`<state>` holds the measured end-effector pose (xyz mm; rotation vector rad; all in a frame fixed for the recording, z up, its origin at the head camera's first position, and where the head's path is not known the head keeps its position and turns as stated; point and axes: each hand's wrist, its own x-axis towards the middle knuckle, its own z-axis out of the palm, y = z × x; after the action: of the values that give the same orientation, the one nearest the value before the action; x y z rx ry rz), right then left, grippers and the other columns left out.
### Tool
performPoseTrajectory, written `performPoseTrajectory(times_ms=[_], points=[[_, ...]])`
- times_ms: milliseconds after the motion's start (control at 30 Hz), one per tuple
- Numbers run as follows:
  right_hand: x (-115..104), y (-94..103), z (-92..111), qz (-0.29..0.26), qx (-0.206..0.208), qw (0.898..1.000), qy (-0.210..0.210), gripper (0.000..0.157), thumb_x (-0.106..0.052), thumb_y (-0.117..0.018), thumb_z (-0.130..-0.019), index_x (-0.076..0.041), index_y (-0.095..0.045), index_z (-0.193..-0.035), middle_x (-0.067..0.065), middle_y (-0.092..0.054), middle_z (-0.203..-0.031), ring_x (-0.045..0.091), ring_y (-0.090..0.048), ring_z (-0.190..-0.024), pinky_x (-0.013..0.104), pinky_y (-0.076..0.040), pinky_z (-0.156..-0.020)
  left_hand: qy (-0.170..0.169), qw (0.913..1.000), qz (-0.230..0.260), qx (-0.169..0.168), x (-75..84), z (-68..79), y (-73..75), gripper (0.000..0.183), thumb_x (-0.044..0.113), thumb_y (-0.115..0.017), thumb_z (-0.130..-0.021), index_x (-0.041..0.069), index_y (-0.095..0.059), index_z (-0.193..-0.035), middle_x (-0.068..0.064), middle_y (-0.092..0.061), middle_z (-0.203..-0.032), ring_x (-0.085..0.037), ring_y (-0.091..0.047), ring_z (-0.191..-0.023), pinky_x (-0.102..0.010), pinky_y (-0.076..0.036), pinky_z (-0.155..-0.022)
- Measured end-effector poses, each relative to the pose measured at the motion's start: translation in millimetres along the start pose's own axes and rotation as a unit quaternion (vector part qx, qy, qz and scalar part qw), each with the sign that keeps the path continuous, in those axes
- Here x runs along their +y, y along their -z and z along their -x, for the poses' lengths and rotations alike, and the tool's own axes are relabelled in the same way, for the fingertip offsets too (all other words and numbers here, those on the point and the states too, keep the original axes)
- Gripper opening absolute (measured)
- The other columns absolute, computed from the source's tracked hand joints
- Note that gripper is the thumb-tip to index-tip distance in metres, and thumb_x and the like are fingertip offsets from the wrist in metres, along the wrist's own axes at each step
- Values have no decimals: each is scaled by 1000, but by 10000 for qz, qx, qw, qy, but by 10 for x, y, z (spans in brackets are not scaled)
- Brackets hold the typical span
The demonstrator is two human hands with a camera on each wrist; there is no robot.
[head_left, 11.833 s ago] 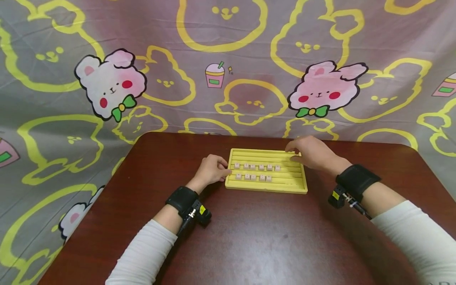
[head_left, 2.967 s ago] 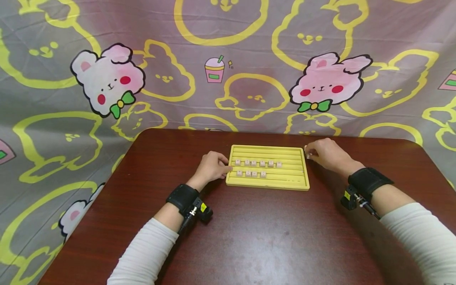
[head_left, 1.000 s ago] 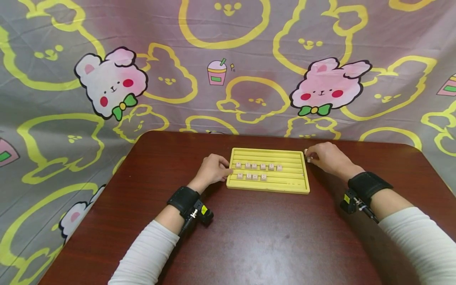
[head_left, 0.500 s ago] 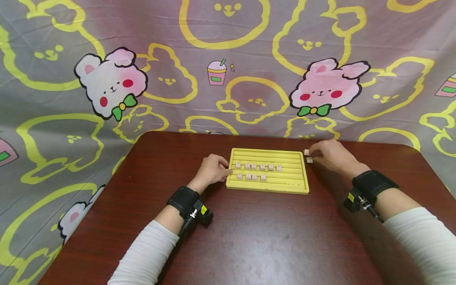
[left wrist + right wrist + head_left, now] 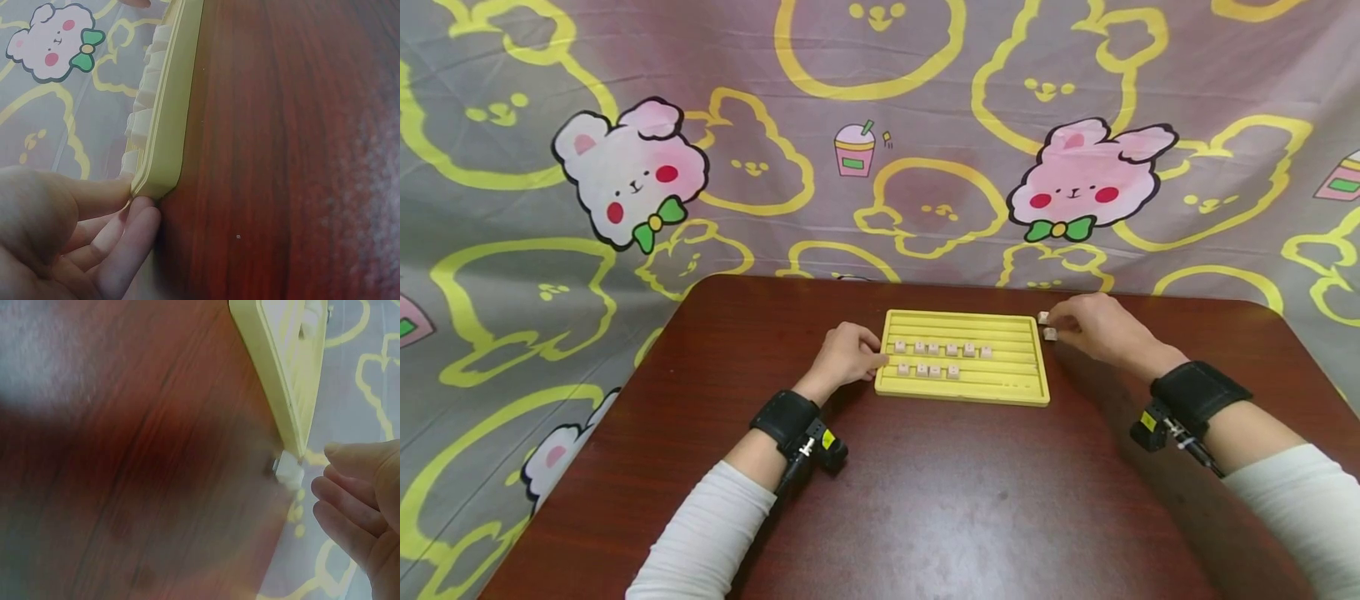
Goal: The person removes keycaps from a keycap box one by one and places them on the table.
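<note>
My left hand [image 5: 844, 354] pinches the left edge of a yellow ridged tray [image 5: 1007, 385]; in the left wrist view the thumb [image 5: 103, 197] lies at the tray's rim with the fingers curled against its side. Two rows of small pale keycaps [image 5: 951, 350] stand along the tray's ridges. Just beyond its right edge, two more keycaps [image 5: 1050, 334] sit on the table, one behind the other. Beside them is my right hand [image 5: 1101, 327], its fingers loosely bent. The right wrist view shows those fingers [image 5: 340, 503] apart from a keycap [image 5: 289, 470], holding nothing.
The tray lies near the back of a dark red-brown wooden table [image 5: 970, 500]. A patterned cloth [image 5: 925, 125] with cartoon rabbits hangs behind it. Each wrist wears a black strap [image 5: 786, 421] with a small camera.
The front row has one keycap fewer than at first. My right hand moved from the tray to the two keycaps, then released them and drew slightly right. The left hand stayed on the tray.
</note>
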<state>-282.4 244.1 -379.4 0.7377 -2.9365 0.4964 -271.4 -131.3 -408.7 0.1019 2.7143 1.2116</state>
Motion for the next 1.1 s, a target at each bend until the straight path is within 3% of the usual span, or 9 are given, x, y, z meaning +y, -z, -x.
performPoseTrajectory(times_ms=[267, 467, 733, 1100], points=[[-201, -25, 37, 72, -19, 9986, 521, 26, -9, -76, -78, -5, -72, -103, 8, -71, -96, 18, -64, -83, 39, -55, -75, -12, 10000, -60, -13, 1, -3, 5, 29, 16, -73, -82, -2, -67, -105, -12, -70, -81, -16, -67, -59, -27, -55, -55], [-391, -73, 26, 86, -44, 9976, 690, 27, -11, -78, -77, -6, -72, -102, 6, -72, -95, 15, -61, -80, 33, -52, -71, -30, 10000, -94, 1, -1, -9, 1, 29, 15, -73, -82, -2, -67, -104, -12, -70, -80, -15, -67, -58, -27, -55, -55], [-615, -153, 0, 120, -160, 9943, 1046, 27, -14, -78, -77, -9, -73, -103, 3, -73, -98, 15, -64, -88, 41, -51, -85, -15, 9999, -123, -15, 13, -7, 7, 29, 16, -74, -82, -2, -67, -104, -13, -71, -80, -15, -67, -57, -26, -55, -55], [-870, -268, -54, -112, -261, 9843, 1740, 25, -15, -75, -81, -9, -72, -105, 2, -71, -103, 13, -66, -88, 31, -54, -76, -8, 10000, -57, -22, 8, -8, 3, 29, 15, -73, -82, -2, -67, -104, -14, -71, -81, -15, -67, -58, -27, -56, -55]])
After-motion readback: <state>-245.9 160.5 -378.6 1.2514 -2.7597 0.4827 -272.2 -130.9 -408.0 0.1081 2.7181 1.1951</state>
